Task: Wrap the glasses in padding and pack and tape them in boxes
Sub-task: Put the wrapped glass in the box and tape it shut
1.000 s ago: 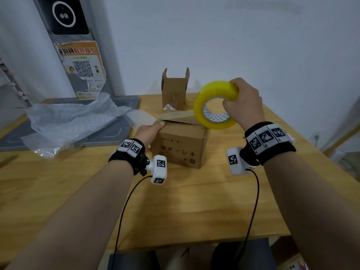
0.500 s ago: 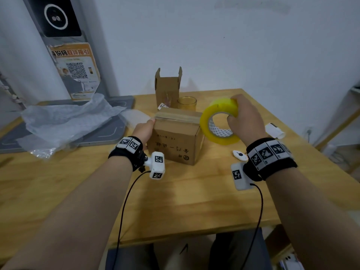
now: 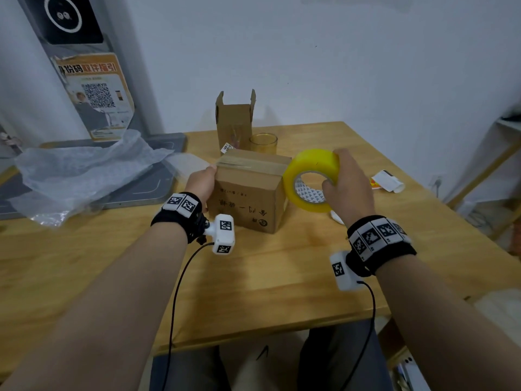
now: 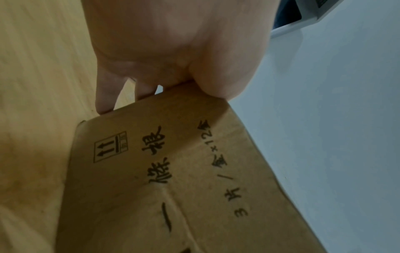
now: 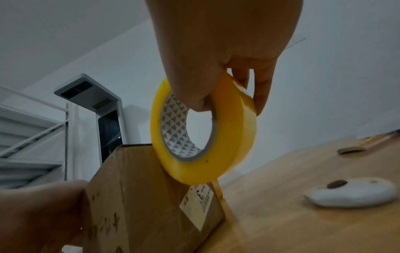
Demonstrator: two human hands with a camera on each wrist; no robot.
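While the left hand (image 3: 200, 183) steadies the box (image 3: 248, 193) and the right hand (image 3: 348, 190) grips the tape (image 3: 310, 179), one top strip is laid; a glass (image 3: 263, 142) remains unpacked.

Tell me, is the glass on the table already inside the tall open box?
No, the glass stands on the table beside the tall open box, behind the taped box.
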